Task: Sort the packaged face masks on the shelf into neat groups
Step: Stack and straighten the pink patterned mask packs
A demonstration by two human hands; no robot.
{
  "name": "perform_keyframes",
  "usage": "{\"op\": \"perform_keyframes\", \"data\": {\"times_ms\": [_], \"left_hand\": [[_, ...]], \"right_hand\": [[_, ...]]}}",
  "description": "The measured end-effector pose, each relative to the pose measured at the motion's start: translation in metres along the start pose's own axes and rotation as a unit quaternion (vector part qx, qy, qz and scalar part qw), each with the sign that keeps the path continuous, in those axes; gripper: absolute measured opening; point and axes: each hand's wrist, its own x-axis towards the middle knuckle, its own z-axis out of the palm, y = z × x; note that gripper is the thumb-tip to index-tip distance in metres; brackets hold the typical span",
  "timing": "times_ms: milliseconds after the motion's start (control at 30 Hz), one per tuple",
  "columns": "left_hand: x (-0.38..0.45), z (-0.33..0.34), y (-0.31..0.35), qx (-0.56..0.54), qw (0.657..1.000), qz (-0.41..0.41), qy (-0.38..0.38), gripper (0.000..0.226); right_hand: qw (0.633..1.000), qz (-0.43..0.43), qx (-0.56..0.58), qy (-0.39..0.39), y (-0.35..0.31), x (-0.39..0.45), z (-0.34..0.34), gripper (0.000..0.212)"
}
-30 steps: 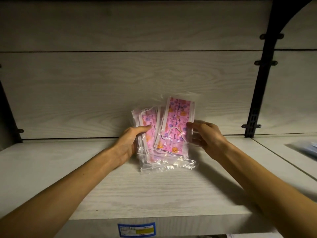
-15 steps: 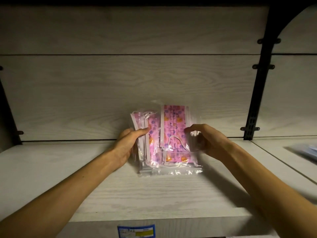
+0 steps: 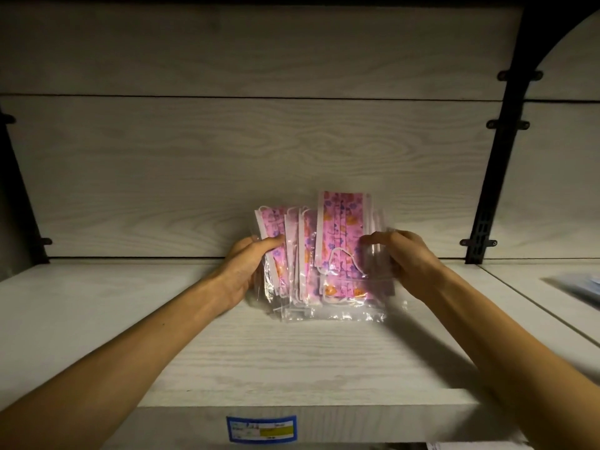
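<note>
A stack of pink patterned face masks in clear plastic packets stands nearly upright on the pale wooden shelf, close to the back panel. My left hand grips the stack's left side, thumb across the front of the leftmost packet. My right hand holds the right side, its curled fingers pinching the clear plastic edge of the front packet. The packets fan slightly apart at the top, and the bottom edges rest on the shelf.
A black shelf bracket runs up the right side and another stands at the left. A bluish packet lies on the neighbouring shelf at the far right. A blue and yellow price label sits on the shelf's front edge.
The front packet, tilted to the right a second ago, now stands straight against the stack. Both hands have stayed on the sides of the stack.
</note>
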Motion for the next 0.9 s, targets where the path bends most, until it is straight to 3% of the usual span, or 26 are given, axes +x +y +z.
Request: {"op": "perform_keyframes", "data": {"times_ms": [233,367,600,667,800,900], "left_hand": [[0.0025,-0.0029,0.0003,0.003,1.0,0.014,0.013,0.024],[0.0021,-0.0027,0.0,0.004,1.0,0.02,0.009,0.022],[-0.0004,0.0002,-0.0017,0.001,0.999,0.031,-0.033,0.014],[-0.0024,0.0011,-0.0002,0.002,0.999,0.033,-0.038,0.014],[-0.0039,0.001,0.0049,-0.019,0.999,0.014,-0.034,0.037],[-0.001,-0.0018,0.0022,-0.009,0.999,0.013,-0.034,0.032]], "right_hand": [[0.998,-0.044,0.008,0.052,-0.0073,-0.0018,-0.0069,0.01],[0.999,-0.013,0.034,0.011,-0.0056,-0.0017,-0.0074,0.014],[0.99,0.126,-0.003,-0.064,0.0001,0.0011,0.0007,0.014],[0.99,0.122,-0.015,-0.064,0.0007,0.0004,0.0008,0.015],[0.995,0.09,0.01,-0.049,-0.0019,-0.0007,-0.0039,0.016],[0.994,0.088,0.008,-0.063,-0.0033,-0.0037,-0.0064,0.017]]}}
